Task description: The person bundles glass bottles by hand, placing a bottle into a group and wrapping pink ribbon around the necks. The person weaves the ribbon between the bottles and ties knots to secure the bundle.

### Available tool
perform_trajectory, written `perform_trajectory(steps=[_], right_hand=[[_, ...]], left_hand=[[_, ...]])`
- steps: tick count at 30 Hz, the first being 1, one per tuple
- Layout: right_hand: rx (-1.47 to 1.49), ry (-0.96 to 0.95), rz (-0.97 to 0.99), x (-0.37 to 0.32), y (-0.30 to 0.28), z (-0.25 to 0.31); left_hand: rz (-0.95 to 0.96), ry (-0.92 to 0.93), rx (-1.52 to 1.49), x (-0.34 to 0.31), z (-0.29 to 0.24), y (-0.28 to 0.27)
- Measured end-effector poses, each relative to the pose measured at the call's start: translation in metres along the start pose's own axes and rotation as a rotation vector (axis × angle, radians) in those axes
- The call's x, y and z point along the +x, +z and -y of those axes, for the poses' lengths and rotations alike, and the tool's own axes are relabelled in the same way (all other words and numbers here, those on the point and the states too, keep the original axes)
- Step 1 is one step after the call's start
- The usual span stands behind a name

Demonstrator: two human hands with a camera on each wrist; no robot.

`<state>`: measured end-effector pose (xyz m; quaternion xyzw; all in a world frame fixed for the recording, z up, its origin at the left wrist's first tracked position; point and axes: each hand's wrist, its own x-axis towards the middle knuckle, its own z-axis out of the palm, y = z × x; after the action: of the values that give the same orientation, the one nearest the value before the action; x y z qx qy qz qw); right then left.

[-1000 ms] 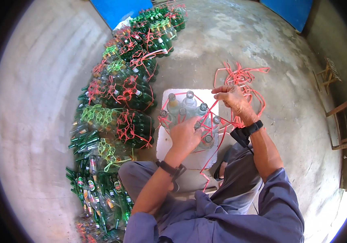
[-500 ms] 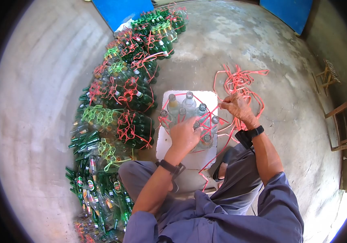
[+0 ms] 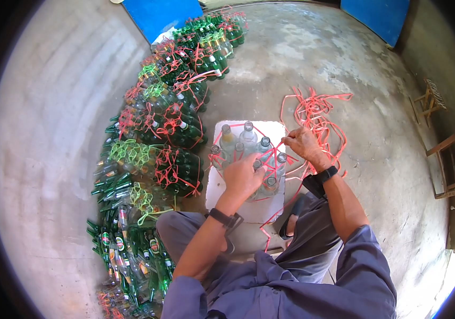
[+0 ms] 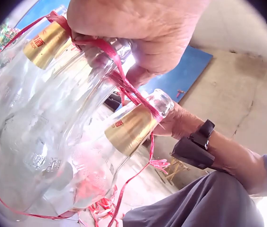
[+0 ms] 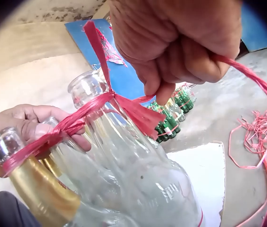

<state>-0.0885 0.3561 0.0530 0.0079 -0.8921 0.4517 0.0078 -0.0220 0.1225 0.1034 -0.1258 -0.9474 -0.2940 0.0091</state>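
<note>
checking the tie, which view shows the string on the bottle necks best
Right wrist: the string crosses the necks close up, gripped by the right hand. Left wrist shows part under the left hand; head shows it tiny.

Bottle-bundling yard or workshop, bare concrete floor, grey concrete wall, rows of green bottle bundles tied with string along it, loose heap of red string, blue panels, rough wooden stools
</note>
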Motion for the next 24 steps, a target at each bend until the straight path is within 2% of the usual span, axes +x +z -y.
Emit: perform_trajectory(steps=[2,4,8,10,11,13,14,16,20,23,24], right_hand=[[-0.029,-0.001,0.039,0.003,0.002,-0.002],[-0.060,-0.003,0.082,0.004,0.004,-0.001],[-0.072,0.022,0.141,0.007,0.010,0.003],[-0.118,0.019,0.162,0.007,0.012,0.002],[-0.129,-0.009,0.173,0.006,0.013,0.002],[-0.140,-0.038,0.183,0.007,0.014,-0.001],[-0.127,-0.042,0.197,0.007,0.015,-0.002],[-0.114,-0.046,0.210,0.008,0.016,-0.004],[-0.104,-0.078,0.216,0.010,0.019,-0.008],[-0.091,-0.073,0.223,0.009,0.017,-0.003],[-0.081,-0.052,0.220,0.009,0.018,-0.002]], left_hand=[[0.043,-0.050,0.002,0.003,0.002,-0.001],[0.059,-0.060,-0.179,0.010,0.007,0.002],[0.033,-0.085,-0.312,0.017,0.011,0.008],[0.028,-0.170,-0.700,0.020,0.014,0.011],[0.031,-0.170,-0.700,0.020,0.015,0.013],[-0.040,-0.175,-0.942,0.019,0.011,0.010],[-0.039,-0.174,-0.942,0.018,0.011,0.007],[0.041,-0.294,-1.075,0.016,0.002,-0.008],[0.129,-0.354,-1.163,0.009,-0.005,-0.017],[0.174,-0.251,-1.105,0.007,-0.005,-0.016],[0.145,-0.148,-0.961,0.009,-0.002,-0.016]])
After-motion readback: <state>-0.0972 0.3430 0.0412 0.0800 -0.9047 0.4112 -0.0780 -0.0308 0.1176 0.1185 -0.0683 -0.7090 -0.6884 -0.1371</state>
